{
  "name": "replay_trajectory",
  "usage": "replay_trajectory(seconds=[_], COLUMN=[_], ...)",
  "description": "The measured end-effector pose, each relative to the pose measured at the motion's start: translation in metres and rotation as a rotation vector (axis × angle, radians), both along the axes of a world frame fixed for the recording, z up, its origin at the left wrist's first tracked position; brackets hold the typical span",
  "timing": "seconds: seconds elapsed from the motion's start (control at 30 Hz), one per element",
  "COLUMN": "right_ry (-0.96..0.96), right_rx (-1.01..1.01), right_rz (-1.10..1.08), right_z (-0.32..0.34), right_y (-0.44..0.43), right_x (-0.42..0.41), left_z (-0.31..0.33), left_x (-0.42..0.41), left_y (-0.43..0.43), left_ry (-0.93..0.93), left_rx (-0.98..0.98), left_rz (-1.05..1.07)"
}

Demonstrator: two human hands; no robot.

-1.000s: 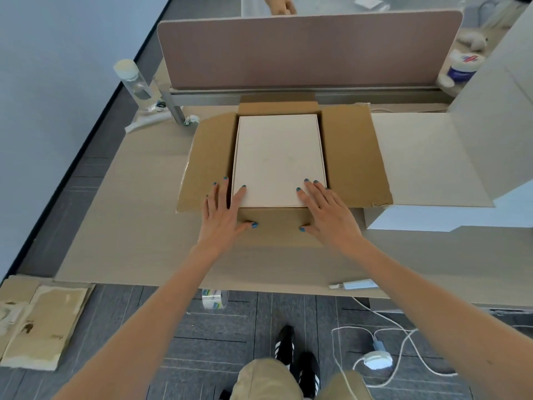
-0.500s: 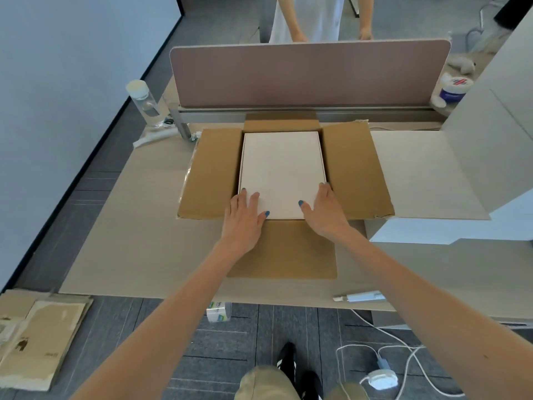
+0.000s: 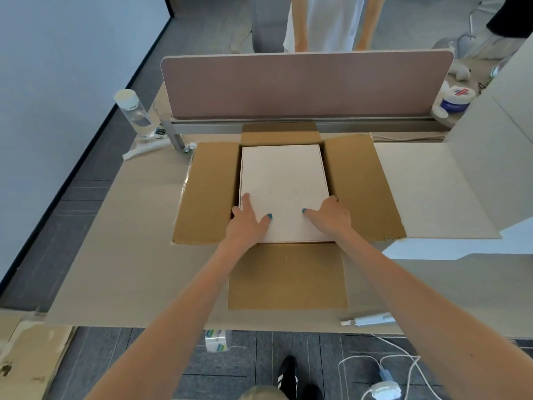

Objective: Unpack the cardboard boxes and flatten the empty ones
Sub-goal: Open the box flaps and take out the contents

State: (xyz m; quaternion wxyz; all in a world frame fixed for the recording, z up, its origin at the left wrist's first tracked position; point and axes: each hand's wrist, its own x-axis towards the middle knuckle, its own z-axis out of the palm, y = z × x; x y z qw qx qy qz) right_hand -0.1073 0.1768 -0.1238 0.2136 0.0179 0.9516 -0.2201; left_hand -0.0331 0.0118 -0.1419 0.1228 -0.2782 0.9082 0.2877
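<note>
An open brown cardboard box (image 3: pixel 207 194) lies on the desk with its four flaps spread flat. A flat white box (image 3: pixel 284 174) fills its inside. My left hand (image 3: pixel 248 223) is at the white box's left front edge, thumb on top and fingers dipping into the gap beside it. My right hand (image 3: pixel 331 217) mirrors it on the right edge, thumb on the lid and fingers curled over the side. Both hands grip the white box, which still sits down in the cardboard box.
A desk divider (image 3: pixel 302 85) stands just behind the box, with a person (image 3: pixel 326 21) beyond it. A water bottle (image 3: pixel 135 114) is at the back left, a large white carton (image 3: pixel 490 157) to the right, a utility knife (image 3: pixel 369 320) by the front edge. Tape roll (image 3: pixel 217 340) and flattened cardboard (image 3: pixel 28 359) lie on the floor.
My hands slid from the front edge of the white box to its left and right sides, and the fingers went down over the edges. The front flap now lies flat.
</note>
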Motion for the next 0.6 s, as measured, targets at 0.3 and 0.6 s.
replay_trajectory(seconds=[0.3, 0.6], right_ry=[0.074, 0.256], right_rx=[-0.027, -0.254], right_rz=[-0.056, -0.034], right_z=[-0.010, 0.010], right_y=[0.001, 0.007], right_x=[0.008, 0.010], left_z=[-0.007, 0.017], left_x=[0.010, 0.025], left_y=[-0.016, -0.018], left_ry=[0.125, 0.253], left_rx=[0.135, 0.091], left_rz=[-0.067, 0.015])
